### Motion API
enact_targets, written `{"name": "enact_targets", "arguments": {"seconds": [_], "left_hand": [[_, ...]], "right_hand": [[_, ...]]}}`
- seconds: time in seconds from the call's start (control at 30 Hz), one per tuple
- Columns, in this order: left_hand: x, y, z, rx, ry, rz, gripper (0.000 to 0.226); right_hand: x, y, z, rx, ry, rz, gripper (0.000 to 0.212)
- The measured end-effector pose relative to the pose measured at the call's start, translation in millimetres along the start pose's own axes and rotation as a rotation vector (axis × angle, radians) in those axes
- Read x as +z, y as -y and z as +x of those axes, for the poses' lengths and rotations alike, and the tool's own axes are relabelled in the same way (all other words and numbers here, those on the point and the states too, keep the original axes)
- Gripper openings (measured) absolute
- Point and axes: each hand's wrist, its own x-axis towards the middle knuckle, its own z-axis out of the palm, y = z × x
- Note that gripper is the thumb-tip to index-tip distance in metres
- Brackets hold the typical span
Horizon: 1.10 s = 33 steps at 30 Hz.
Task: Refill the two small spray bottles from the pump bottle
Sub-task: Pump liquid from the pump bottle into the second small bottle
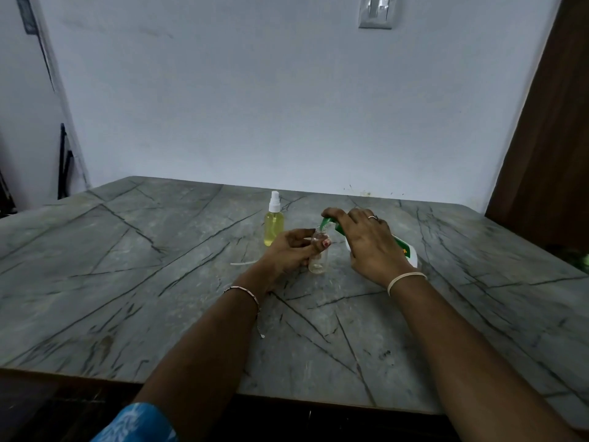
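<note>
Well, starting at the left of the grey stone-patterned table (pixel 134 256); a thin white tube (pixel 243 262) lies flat on the top, just left of the action; behind it stands the yellow spray bottle (pixel 274 229), upright, white sprayer on, filled with pale yellow liquid nearly to the shoulder, untouched by either hand; now to the left hand (pixel 291 250), bracelet (pixel 243 290) on the wrist, reaching in from below; its fingers and thumb are curled round the clear bottle (pixel 318 258), pinching it high up near the neck, thumb across the front; that little bottle stands upright on the table, cap off, and looks empty or nearly so; right over its open neck sits the green spout (pixel 327 222) of the pump bottle (pixel 409 253), which leans left toward it, white body with a green label showing past the wrist; the right hand (pixel 366 244) covers it, fingers bent down over the pump head, thumb against the white side, a firm grasp; a ring (pixel 372 217) on one finger, a pale band (pixel 404 279) round the wrist; whether any liquid is coming out of the spout, I cannot tell; both bottles sit close together in the middle of the table, toward its far side; a wall switch (pixel 375 11) is up high on the pale wall.
</note>
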Motion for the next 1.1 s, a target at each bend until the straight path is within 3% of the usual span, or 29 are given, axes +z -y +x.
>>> {"name": "enact_targets", "arguments": {"seconds": [0.17, 0.27, 0.57, 0.7, 0.8, 0.87, 1.1], "left_hand": [[1.8, -1.4, -0.1, 0.017, 0.004, -0.020, 0.030], [2.2, -1.5, 0.4, 0.024, 0.006, -0.046, 0.028], [2.4, 0.2, -1.3, 0.045, 0.025, -0.052, 0.025], [2.1, 0.6, -0.1, 0.051, 0.016, -0.049, 0.023], [2.3, 1.0, 0.1, 0.051, 0.008, -0.031, 0.031], [2.0, 1.3, -0.4, 0.060, 0.017, -0.039, 0.025], [1.6, 1.5, -0.8, 0.077, 0.034, -0.052, 0.023]], "right_hand": [[1.7, -4.8, -3.8, -0.033, -0.015, -0.065, 0.102], [1.9, -4.5, -6.3, -0.046, -0.019, -0.089, 0.109], [-0.7, 2.5, -1.0, 0.000, -0.001, -0.086, 0.089], [-0.4, 1.2, -2.4, -0.001, -0.002, -0.105, 0.091], [-0.7, -0.2, -6.2, -0.015, -0.007, -0.122, 0.104], [0.5, -0.2, -8.2, -0.026, -0.018, -0.139, 0.111], [-1.8, 2.3, -5.7, 0.011, 0.011, -0.110, 0.094]]}}
